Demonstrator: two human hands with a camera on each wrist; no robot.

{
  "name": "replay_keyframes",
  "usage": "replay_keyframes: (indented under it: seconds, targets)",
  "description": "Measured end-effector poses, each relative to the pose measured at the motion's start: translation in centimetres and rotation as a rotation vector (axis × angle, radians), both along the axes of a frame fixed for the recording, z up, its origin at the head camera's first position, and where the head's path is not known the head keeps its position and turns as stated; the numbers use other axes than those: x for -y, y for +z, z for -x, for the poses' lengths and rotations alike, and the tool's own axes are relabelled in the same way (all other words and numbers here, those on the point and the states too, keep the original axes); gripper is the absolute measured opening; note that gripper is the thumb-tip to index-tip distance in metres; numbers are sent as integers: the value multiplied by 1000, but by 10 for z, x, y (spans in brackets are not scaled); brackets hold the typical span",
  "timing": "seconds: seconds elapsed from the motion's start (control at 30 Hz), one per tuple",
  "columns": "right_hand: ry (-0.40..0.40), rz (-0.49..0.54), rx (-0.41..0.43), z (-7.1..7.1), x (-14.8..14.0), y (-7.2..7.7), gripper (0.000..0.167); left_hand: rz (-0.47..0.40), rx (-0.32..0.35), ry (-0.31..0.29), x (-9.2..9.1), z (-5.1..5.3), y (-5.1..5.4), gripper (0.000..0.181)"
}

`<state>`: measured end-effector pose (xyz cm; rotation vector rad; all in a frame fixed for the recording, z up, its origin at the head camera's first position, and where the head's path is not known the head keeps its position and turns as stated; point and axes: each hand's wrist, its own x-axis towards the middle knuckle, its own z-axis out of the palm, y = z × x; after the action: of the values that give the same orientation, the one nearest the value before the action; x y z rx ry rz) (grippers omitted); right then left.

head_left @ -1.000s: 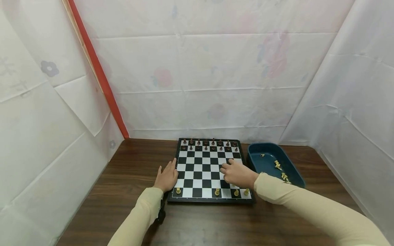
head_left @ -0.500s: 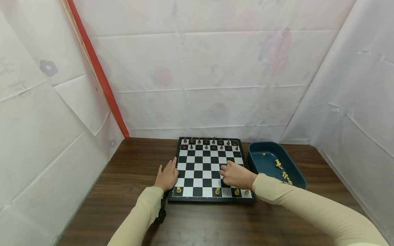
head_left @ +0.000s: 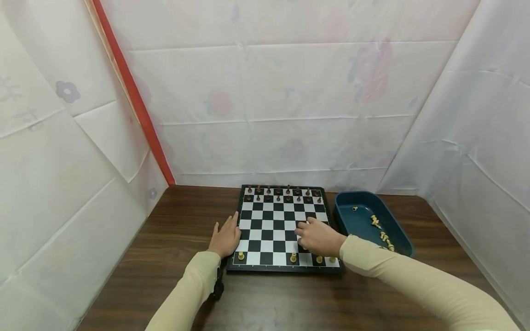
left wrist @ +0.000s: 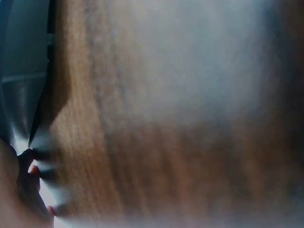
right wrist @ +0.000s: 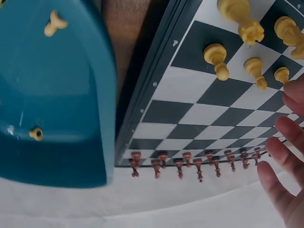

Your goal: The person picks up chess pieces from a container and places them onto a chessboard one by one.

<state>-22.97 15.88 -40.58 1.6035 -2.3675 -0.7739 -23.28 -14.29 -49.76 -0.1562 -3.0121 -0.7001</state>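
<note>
"What could topple?"
"Yellow pawns (right wrist: pixel 253 66), toward five o'clock on the chessboard (head_left: pixel 267 225), should the right hand (head_left: pixel 319 236) brush them; its grip I can't tell."
"Left hand (head_left: pixel 225 236)?"
"Spread at nine o'clock."

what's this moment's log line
left hand: at left edge of chessboard | right hand: near yellow pawn, grip unclear | brown chessmen: far rows | blue tray: yellow chessmen inside

Black-and-white checkered chessboard (head_left: pixel 273 226), blue tray (head_left: pixel 355 226), yellow pieces (right wrist: pixel 215 58)
</note>
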Motion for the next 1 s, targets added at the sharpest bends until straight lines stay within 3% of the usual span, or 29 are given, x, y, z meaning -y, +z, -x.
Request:
replay_keyframes:
  seconds: [0.23,0.33,0.67,1.0]
  targets:
    - [-104,172,135,3,-9,0,14,4,3,-2,0,0,1,54]
    - [-132,242,154,5,-15,6,11,5,4,-5,1,0,1,54]
    - [-257,378,85,32,-45,27,11,9,17,17,6,-3,3,54]
    - [-335,476,44,66,-85,33,9,10,9,36,12,-3,2,54]
